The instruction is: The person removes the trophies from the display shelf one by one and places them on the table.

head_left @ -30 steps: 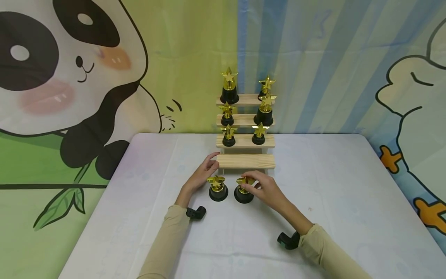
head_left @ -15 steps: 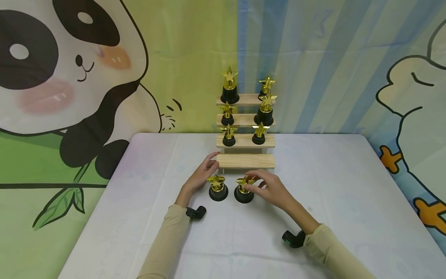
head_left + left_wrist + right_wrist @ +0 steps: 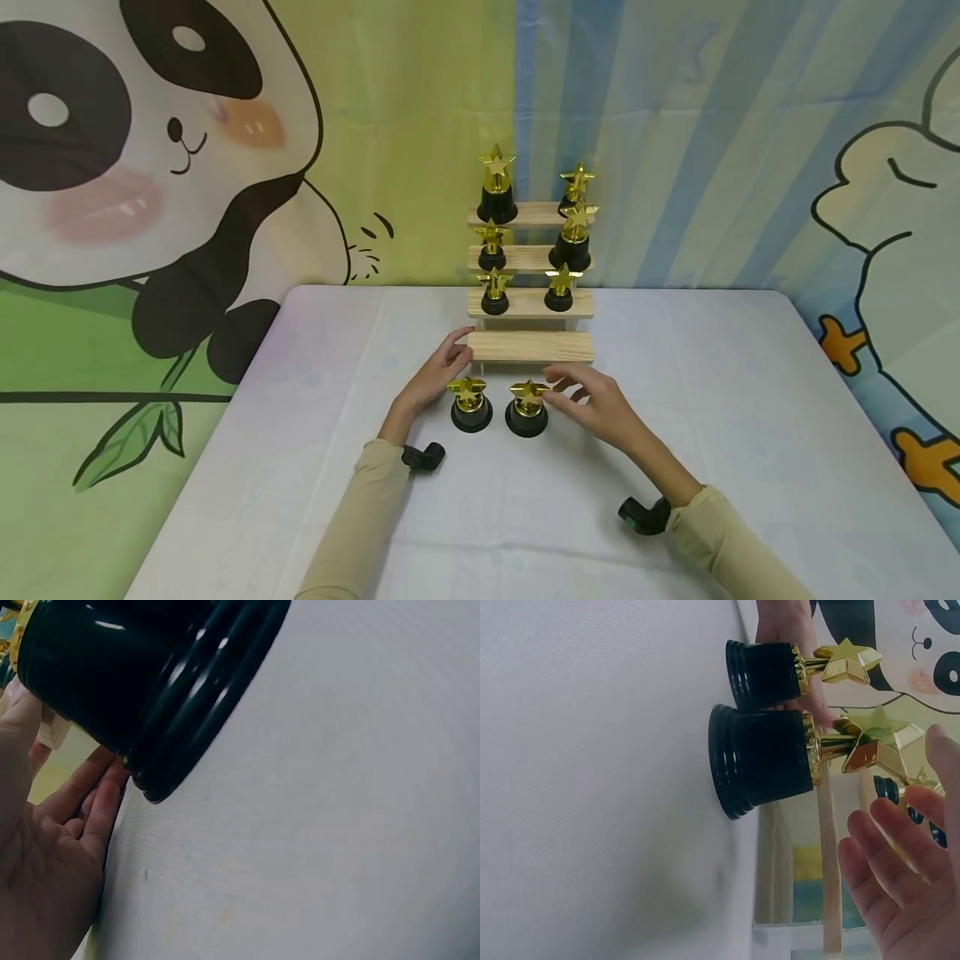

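- Two trophies [image 3: 527, 408] w/ gold stars, black bases, on table [image 3: 750, 417] before shelf [image 3: 531, 346].
- Our right hand [image 3: 600, 404] relaxed, just beside right one.
- Left hand [image 3: 435, 375] prob. loose beside left one.

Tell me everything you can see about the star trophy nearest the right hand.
The star trophy is small, with a shiny gold star on a short gold stem above a round, ridged, glossy black base that looks plastic. It stands upright on the white table, before the bottom wooden step, beside a matching trophy. The right hand hovers beside it, fingers apart, not touching.
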`<state>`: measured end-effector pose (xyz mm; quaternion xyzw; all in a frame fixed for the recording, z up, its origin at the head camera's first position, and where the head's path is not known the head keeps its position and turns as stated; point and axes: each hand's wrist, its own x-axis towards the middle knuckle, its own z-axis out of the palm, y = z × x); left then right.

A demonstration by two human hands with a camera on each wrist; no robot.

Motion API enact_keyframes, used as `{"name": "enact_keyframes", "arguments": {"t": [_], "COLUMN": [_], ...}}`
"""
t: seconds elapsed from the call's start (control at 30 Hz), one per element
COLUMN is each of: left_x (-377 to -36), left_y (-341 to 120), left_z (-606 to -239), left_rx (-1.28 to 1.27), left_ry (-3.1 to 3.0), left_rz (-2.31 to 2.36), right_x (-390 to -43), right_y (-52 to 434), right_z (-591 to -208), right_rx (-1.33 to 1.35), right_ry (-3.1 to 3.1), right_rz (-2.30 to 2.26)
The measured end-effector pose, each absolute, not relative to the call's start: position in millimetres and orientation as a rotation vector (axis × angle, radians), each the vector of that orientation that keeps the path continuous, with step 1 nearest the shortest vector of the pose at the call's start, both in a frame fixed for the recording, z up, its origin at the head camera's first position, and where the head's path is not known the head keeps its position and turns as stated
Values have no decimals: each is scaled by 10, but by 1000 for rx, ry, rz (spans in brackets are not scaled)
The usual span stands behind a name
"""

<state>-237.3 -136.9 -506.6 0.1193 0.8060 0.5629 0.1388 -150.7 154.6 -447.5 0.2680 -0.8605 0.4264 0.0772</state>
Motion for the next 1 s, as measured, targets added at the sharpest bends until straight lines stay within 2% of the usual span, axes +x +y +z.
{"name": "enact_keyframes", "arguments": {"t": [0.47,0.67,1.0], "left_x": [-2396,-2371,-2383], "left_y": [-1363,-1354,-1352], "left_z": [-5068,-4946,-5072], "left_rx": [321,315,313], "left_ry": [2307,2292,2342], "left_rz": [1599,1569,1614], "right_x": [-1558,-1569,-1619], "right_y": [1685,1710,1759], "right_z": [-4427,-4441,-4419], "right_rx": [701,683,684], "right_ry": [-2611,-2620,-2601], "right_rz": [1212,1214,1187]}}
